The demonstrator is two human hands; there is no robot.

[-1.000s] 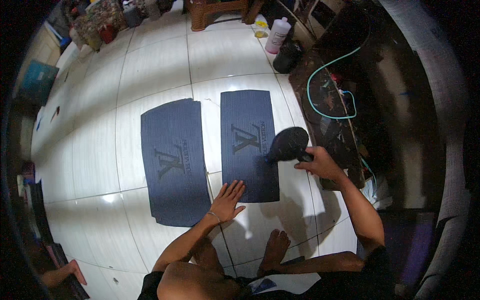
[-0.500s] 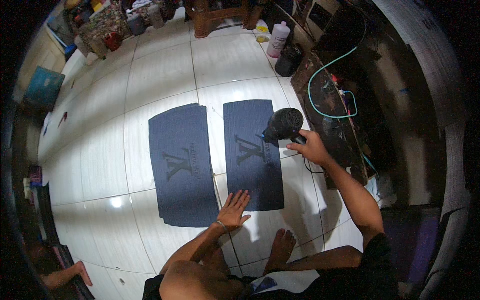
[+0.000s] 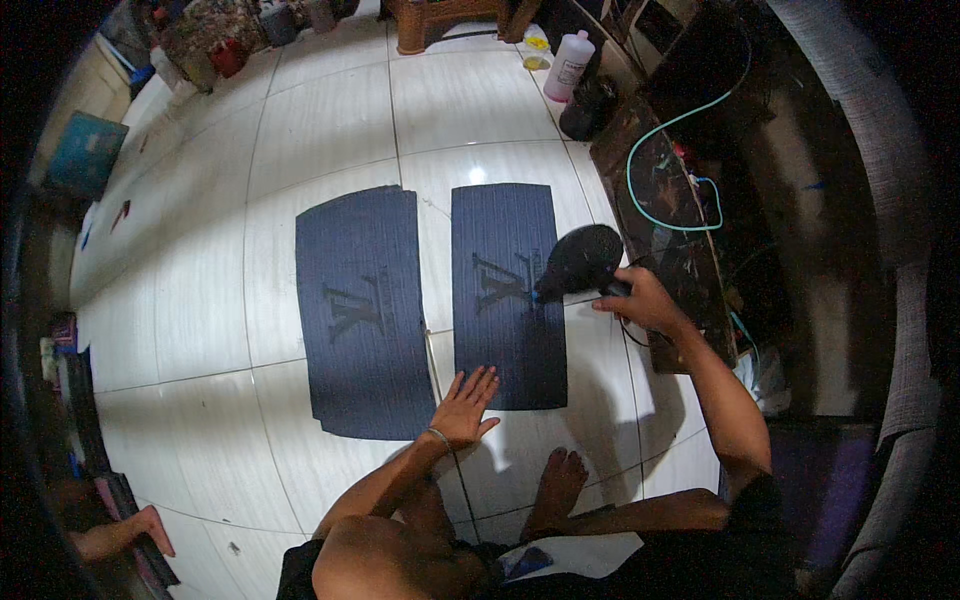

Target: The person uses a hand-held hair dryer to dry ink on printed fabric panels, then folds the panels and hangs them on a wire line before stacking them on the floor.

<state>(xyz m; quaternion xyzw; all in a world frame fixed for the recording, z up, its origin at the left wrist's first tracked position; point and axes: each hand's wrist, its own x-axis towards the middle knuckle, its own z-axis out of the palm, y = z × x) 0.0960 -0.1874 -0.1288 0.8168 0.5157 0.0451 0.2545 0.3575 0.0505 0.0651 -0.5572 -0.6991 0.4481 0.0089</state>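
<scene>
A black hair dryer (image 3: 584, 262) is gripped by its handle in my right hand (image 3: 648, 300), fingers wrapped round it. Its nozzle points left, above the dark lettering on a dark blue-grey ribbed sheet (image 3: 505, 225). That sheet lies flat on the white tiles. My left hand (image 3: 466, 410), fingers spread and flat, rests at the sheet's near left corner. To its left lies a small stack of similar sheets (image 3: 360, 240), the top one bearing the same dark lettering. A bracelet circles my left wrist.
A dark wooden cabinet edge (image 3: 660, 290) with a light green cable (image 3: 632, 165) runs along the right. Beyond stand a bottle with pink liquid (image 3: 569, 68), a black container (image 3: 588, 108) and a brown woven stand (image 3: 450, 25). A bare limb (image 3: 135, 530) shows at lower left.
The hair dryer has moved slightly right and toward me over the sheet. My left hand stays at the sheet's near corner. The whole view has shifted a little.
</scene>
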